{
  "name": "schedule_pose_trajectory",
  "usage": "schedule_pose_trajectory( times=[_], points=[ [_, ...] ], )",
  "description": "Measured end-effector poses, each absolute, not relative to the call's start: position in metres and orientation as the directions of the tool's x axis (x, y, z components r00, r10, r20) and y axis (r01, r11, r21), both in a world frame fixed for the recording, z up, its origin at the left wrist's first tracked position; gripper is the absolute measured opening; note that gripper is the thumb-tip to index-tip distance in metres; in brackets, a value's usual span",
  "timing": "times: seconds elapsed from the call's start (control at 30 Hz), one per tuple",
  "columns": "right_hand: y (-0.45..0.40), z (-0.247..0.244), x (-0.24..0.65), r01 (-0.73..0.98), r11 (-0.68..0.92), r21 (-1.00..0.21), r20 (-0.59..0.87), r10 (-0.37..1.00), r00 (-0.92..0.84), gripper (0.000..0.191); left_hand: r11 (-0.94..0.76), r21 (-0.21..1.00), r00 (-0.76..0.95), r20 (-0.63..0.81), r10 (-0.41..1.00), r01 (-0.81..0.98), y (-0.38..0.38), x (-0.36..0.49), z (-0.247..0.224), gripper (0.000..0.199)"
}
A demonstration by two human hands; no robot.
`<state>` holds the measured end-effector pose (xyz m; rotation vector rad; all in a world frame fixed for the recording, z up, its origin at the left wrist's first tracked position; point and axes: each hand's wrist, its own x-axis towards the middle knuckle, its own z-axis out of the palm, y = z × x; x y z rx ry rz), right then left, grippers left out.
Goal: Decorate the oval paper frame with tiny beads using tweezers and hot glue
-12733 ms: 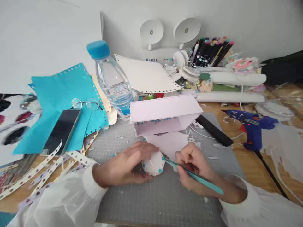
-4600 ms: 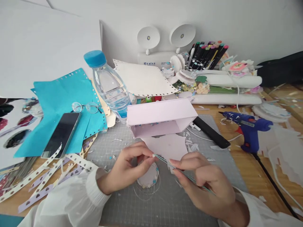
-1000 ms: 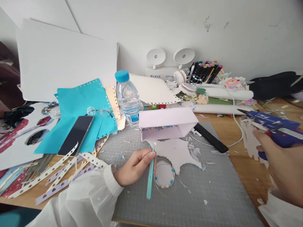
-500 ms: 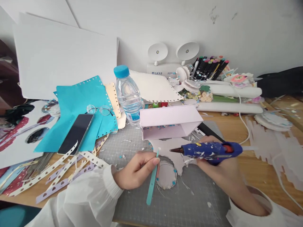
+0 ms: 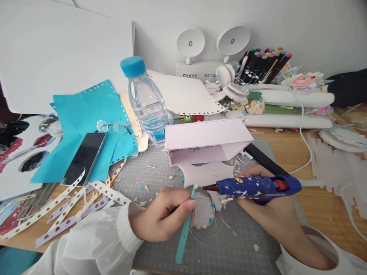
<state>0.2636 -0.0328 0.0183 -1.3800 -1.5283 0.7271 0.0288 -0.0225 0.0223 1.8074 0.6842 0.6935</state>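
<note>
We see a white disc (image 5: 204, 210) lying flat, partly hidden, small blue pieces dotting its rim. Left of the disc we find slender teal tweezers (image 5: 184, 237), slanted, a tiny white piece at their tip. Right of the disc, a white-flecked blue glue gun (image 5: 249, 187) points its dark nozzle toward that piece.

Feed: one head-worn camera, which I watch remotely | Vantage: above the bare left hand (image 5: 166, 214) and bare right hand (image 5: 272, 214), facing forward and down | Range: hands close, grey gridded cutting mat (image 5: 229, 252) beneath them, pale-grey wall (image 5: 295, 19) farther back | Edges: white fabric sleeves (image 5: 88, 244) leave frame along the bottom
</note>
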Motion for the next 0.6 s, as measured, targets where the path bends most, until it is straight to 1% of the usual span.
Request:
schedule_pose_trajectory(
  times=[0.17,0.37,0.6],
  points=[
    [-0.0336,0.0163,0.2617,0.403,0.170,-0.899,0.207,0.977,0.050,0.023,-0.315,0.942,0.679,0.155,0.717,0.117,-0.0224,0.0298,0.0238,0.053],
    [-0.0332,0.0175,0.2600,0.419,0.184,-0.889,0.222,0.974,0.043,0.020,-0.320,0.946,0.689,0.204,0.696,0.043,-0.0220,0.0318,0.0260,0.048],
    [-0.0316,0.0154,0.2591,0.417,0.214,-0.883,0.247,0.969,0.027,0.022,-0.313,0.947,0.691,0.183,0.700,0.067,-0.0220,0.0318,0.0265,0.050]
  ],
)
